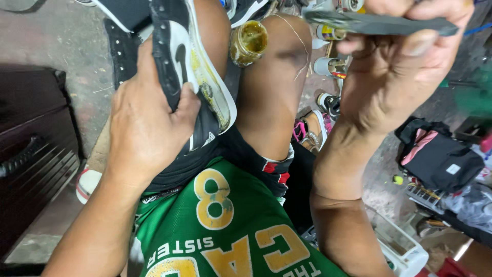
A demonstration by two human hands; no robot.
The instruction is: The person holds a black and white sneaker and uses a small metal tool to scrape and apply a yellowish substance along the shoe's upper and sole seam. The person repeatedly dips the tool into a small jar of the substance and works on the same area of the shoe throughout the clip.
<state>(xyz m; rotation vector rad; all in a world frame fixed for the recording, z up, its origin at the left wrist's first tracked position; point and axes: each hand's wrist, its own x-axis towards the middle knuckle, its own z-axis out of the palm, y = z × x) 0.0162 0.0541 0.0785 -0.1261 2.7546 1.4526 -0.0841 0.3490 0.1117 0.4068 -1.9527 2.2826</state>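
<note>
Our left hand (pixel 146 123) grips the black shoe (pixel 192 77), sole edge turned right. Right of the shoe, our right hand (pixel 405 66) pinches a flat blade (pixel 379 23), probably a knife, lying crosswise.

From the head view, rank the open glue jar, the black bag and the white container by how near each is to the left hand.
1. Open glue jar: on the knee, just right of the left hand, which grips a black-and-white sneaker.
2. White container: on the floor, lower right.
3. Black bag: far right, past the right forearm.
</note>
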